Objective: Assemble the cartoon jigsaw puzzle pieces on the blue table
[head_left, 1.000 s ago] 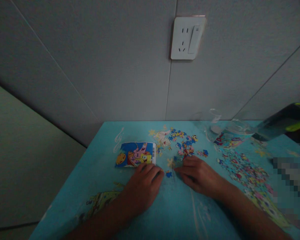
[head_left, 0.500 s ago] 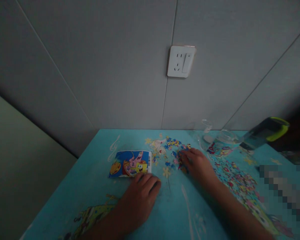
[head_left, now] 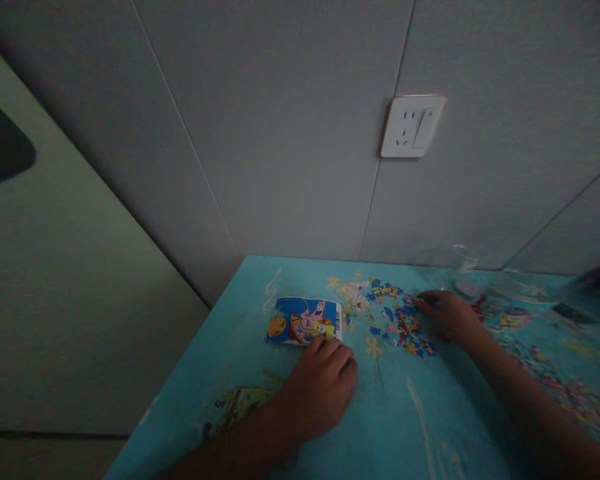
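Note:
My left hand (head_left: 325, 383) rests on the table with its fingers curled in, knuckles at the lower edge of a blue picture packet (head_left: 305, 320) printed with cartoon figures. A speck of yellow shows by its finger at the right, too small to name. My right hand (head_left: 447, 313) is at the upper right of a loose pile of small jigsaw puzzle pieces (head_left: 409, 327). Its thumb and forefinger are pinched together on what looks like a small puzzle piece (head_left: 417, 300). Blue, yellow and red pieces lie spread left of this hand.
More puzzle pieces (head_left: 560, 380) lie scattered beyond my right forearm. A clear tub (head_left: 520, 293) and a small clear cup (head_left: 464, 260) stand near the wall, with a dark, blurred object (head_left: 590, 290) at the far right. A socket plate (head_left: 413, 127) is on the wall.
The view has swung left, so everything sits further right. My right hand has drawn right off the pile, uncovering red and blue pieces. My left hand keeps its place by the packet.

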Motion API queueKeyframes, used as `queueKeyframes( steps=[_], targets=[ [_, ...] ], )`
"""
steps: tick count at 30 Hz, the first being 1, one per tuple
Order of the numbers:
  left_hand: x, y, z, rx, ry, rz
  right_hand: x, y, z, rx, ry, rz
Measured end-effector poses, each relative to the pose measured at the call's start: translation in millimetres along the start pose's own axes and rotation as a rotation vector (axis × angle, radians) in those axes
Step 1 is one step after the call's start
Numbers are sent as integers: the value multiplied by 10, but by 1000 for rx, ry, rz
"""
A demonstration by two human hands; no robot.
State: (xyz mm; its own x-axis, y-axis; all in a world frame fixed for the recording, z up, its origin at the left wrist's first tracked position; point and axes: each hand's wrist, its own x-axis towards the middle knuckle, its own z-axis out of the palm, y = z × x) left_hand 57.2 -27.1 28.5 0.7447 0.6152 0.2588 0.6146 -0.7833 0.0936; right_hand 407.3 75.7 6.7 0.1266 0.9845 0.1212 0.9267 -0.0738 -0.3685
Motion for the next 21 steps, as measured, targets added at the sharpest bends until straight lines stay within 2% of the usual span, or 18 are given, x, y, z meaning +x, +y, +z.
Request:
queueKeyframes(
  steps=[4, 10, 17, 21],
  targets=[
    [1, 11, -3, -11, 0, -2, 39, 114, 4, 96, -3, 38],
    [22, 13, -5, -21, 4, -25, -39, 91, 19, 153, 40, 67],
    [38, -17, 25, -33, 1, -45, -57, 59, 19, 166, 57, 2],
    [35, -25, 35, -38, 4, -40, -59, 68, 21, 145, 21, -87]
  ],
)
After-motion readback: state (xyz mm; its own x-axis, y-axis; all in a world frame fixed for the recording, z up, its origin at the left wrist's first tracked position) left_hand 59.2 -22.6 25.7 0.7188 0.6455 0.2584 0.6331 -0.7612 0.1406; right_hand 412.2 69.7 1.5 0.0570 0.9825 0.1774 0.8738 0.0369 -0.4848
